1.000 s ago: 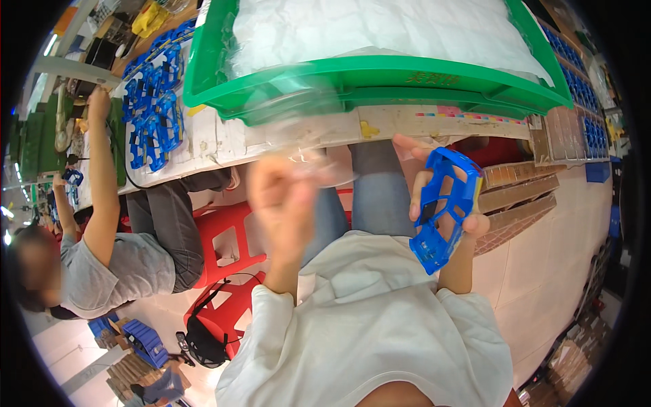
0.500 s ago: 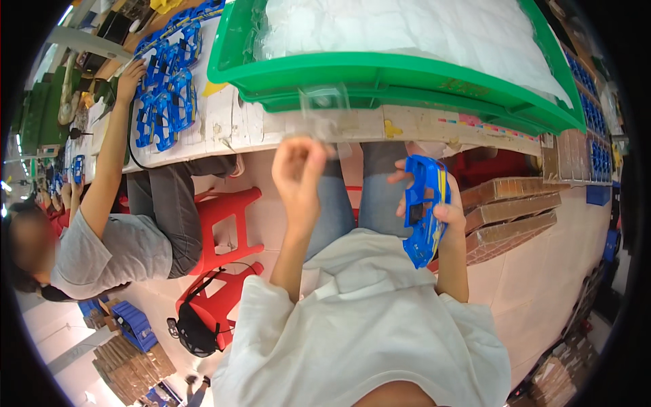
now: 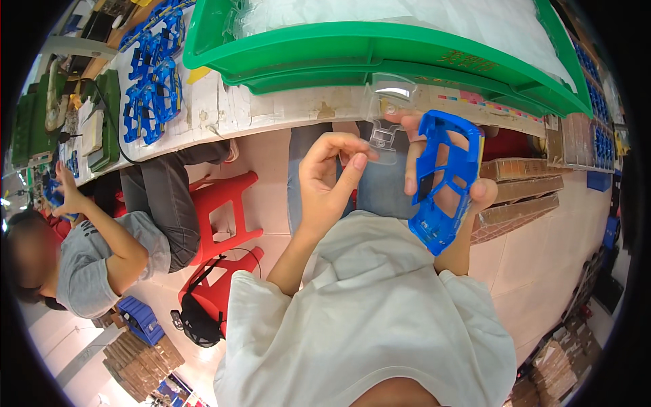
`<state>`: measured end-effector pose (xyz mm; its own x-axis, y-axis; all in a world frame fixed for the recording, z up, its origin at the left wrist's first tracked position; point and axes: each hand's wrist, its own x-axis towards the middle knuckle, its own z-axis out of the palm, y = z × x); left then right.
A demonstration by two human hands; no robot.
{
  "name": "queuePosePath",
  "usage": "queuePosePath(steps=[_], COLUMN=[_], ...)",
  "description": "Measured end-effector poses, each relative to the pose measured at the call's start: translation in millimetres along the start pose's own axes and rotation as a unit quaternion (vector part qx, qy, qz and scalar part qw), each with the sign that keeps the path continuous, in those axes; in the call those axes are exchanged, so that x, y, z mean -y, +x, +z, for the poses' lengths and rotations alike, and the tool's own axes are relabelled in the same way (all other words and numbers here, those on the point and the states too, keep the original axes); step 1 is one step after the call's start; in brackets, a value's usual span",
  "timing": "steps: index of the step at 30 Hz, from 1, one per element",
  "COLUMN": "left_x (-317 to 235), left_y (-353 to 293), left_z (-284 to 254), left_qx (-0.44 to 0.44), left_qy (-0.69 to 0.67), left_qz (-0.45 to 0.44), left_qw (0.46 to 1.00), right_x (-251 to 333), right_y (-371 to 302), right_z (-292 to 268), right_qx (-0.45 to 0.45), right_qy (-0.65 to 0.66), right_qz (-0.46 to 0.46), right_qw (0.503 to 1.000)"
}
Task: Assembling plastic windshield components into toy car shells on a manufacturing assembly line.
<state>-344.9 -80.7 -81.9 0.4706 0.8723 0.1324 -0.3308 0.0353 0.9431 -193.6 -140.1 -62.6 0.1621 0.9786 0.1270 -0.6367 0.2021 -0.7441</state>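
In my right hand (image 3: 482,192) is a blue plastic toy car body shell (image 3: 437,228), held upright with its open window gaps facing me. The thumb lies on its right edge and the fingers come round its left side. My left hand (image 3: 331,178) pinches a clear plastic window piece (image 3: 382,137) between thumb and fingers, just left of the shell. The clear piece reaches up in front of the table edge. Fingertips of my right hand are close to it; whether they touch it, I cannot tell.
A large green tray (image 3: 380,47) holding white wrapping sits on the table (image 3: 271,105) ahead. More blue shells (image 3: 152,95) lie at its left. Red stools (image 3: 227,217) and a seated co-worker (image 3: 102,264) are to my left; flat cartons (image 3: 522,197) are stacked at right.
My left hand has moved right, bringing the clear piece beside the shell. The shell has risen slightly and turned toward me. The co-worker's arm has drawn back from the blue shells.
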Motion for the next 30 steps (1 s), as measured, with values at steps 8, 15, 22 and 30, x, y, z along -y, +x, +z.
queuePosePath(steps=[8,15,22,30], left_x=[6,-28,-36,-42], left_y=[8,35,35,6], left_z=[-11,-15,-21,-4], left_qx=[0.018,0.095,0.031,-0.066], left_qy=[0.127,0.008,-0.004,0.417], left_qz=[-0.025,-0.088,-0.074,0.313], left_qw=[0.991,0.992,0.997,0.851], right_x=[-1,-5,-7,-5], right_y=[-3,-10,-18,-25], right_z=[-11,-3,0,-18], right_qx=[0.056,0.006,-0.107,-0.239], right_qy=[0.111,0.046,-0.021,-0.278], right_qz=[0.042,0.092,0.011,-0.132], right_qw=[0.991,0.995,0.994,0.921])
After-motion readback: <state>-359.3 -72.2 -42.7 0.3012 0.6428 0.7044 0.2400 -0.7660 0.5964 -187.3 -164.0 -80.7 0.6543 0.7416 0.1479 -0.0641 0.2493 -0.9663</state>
